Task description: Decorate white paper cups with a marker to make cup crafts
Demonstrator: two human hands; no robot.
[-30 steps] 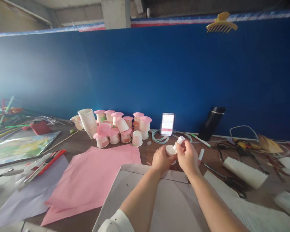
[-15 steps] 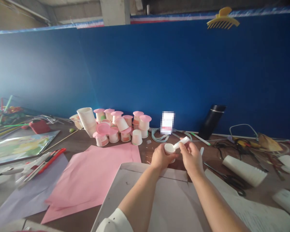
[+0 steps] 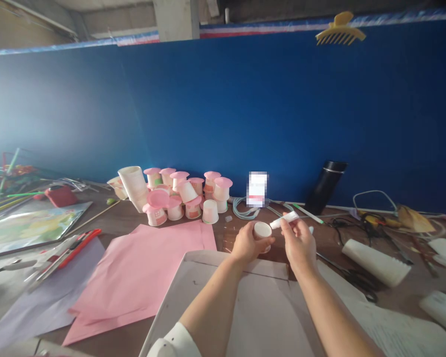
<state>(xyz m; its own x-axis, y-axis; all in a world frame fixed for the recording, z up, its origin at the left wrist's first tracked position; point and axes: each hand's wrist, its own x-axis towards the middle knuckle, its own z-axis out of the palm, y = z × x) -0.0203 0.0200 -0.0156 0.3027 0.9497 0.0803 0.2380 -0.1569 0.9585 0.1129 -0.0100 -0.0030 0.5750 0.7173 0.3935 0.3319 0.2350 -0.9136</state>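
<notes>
White paper cup, one: upturned, round base facing up and slightly toward the viewer, wider rim down; long axis near upright. It sits on the thumb side of the left hand, whose fingers and thumb close around its wall; part of the wall is covered by the hand. Whether the rim bears on the worktop cannot be told. White tube, one: slim, long axis slanting, narrow end pointing left and a little down toward the cup's base, broader end up and to the right. It lies beyond the palm of the right hand, pinched between thumb and fingers, its narrow end projecting past the fingertips; the tip stands just beside the cup's edge, contact uncertain. Below both hands: white board, laid flat, extending toward the viewer. Left of the board: pink paper sheets, overlapping. Behind the paper: group of pink-topped cups, closely set, some on top of others; next to it, leaning stack of white cups. Behind the hands: pale coiled cable. To the right: black flask, tilted against the blue partition.
</notes>
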